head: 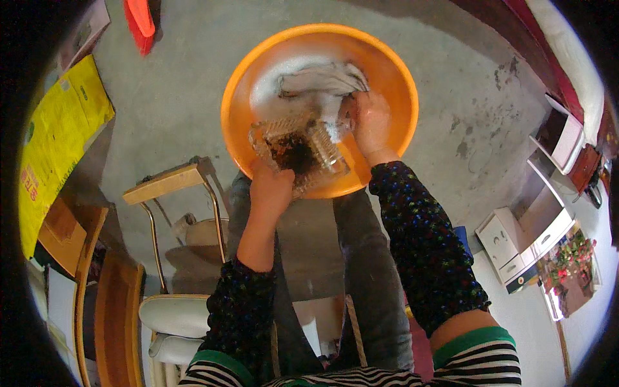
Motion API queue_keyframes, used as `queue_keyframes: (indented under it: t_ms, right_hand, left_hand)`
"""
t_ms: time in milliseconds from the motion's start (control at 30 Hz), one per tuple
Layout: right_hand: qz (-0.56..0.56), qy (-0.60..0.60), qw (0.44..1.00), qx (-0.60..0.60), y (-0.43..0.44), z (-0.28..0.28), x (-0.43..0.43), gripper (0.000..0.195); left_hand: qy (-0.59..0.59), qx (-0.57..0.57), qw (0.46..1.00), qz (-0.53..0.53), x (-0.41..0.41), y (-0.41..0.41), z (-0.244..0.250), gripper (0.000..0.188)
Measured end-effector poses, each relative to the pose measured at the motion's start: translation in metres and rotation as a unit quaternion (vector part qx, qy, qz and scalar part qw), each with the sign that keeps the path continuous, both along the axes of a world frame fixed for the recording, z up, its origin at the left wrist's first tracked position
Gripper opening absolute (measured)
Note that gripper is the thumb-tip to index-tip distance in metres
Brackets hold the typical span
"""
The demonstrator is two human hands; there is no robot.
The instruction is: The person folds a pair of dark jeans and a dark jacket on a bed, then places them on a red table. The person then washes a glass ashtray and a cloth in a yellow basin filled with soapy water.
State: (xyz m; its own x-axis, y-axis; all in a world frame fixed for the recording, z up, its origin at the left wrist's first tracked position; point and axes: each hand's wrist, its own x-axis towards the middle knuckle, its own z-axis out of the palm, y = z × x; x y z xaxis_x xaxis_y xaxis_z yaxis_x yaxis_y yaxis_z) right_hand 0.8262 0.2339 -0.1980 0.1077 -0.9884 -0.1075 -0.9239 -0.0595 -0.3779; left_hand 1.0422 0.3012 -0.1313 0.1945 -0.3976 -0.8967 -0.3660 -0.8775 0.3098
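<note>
In an orange plastic basin [232, 92], a clear square dish [326, 145] with ribbed walls is tilted, dark brown residue covering much of its middle. My left hand [271, 186] grips its near left edge, thumb over the rim. On the right side of the basin is my right hand [372, 118], beside the dish's far right side. Its fingers are partly hidden and blurred, so what they hold cannot be told. A wet grey cloth [324, 81] lies bunched toward the far side, one end against the right hand. White suds [263, 89] surround the cloth.
Left of the basin stands a metal-framed chair [164, 184] with a wooden top bar. A yellow printed bag [67, 130] and wooden furniture [116, 319] line the left. White drawers [503, 242] stand at right. A red object [140, 24] rests on the concrete floor [179, 96].
</note>
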Motion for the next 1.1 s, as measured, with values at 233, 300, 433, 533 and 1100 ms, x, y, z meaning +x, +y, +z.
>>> queue_keyframes:
  t_ms: [233, 300, 433, 533, 1100]
  right_hand:
    - [0.02, 0.01, 0.999, 0.047, -0.027, -0.033, 0.013, 0.032]
    - [0.047, 0.05, 0.997, 0.026, -0.02, -0.062, 0.023, 0.036]
    - [0.063, 0.066, 0.976, 0.196, -0.026, -0.103, 0.013, 0.025]
    - [0.047, 0.058, 0.963, 0.26, -0.033, -0.084, 0.018, 0.015]
    - [-0.007, -0.276, 0.918, 0.285, 0.014, 0.012, 0.106, 0.027]
  left_hand:
    - [-0.033, -0.043, 0.998, -0.012, -0.004, -0.007, 0.004, 0.052]
    - [-0.075, -0.055, 0.994, -0.059, -0.013, -0.02, 0.022, 0.053]
    - [-0.066, -0.028, 0.997, -0.036, -0.02, -0.03, 0.026, 0.055]
    - [-0.099, -0.028, 0.991, -0.081, -0.017, -0.02, 0.015, 0.058]
    - [-0.102, -0.059, 0.989, -0.092, -0.019, -0.011, 0.006, 0.055]
